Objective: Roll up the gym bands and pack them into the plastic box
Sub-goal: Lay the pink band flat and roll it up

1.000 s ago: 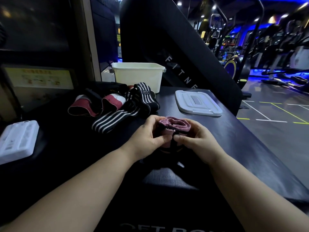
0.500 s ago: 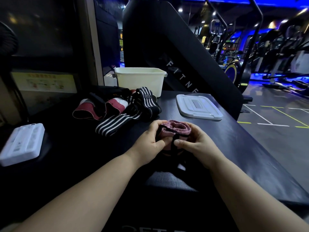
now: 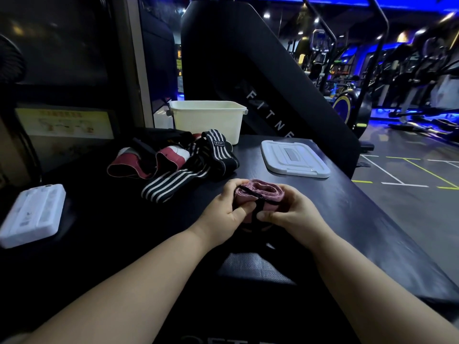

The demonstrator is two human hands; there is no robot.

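At six o'clock from the plastic box (image 3: 207, 122), left hand (image 3: 223, 212) and right hand (image 3: 293, 214) grip the pink band (image 3: 258, 192); wind coils tight, edges aligned.

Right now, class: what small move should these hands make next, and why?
Probably lift the pink band toward the white box: the left hand and right hand grip it already rolled, and the box stands open, lid off.

Dim gym, blue lights (image 3: 372, 1) over machines (image 3: 347, 105), grey marked floor (image 3: 409, 199)
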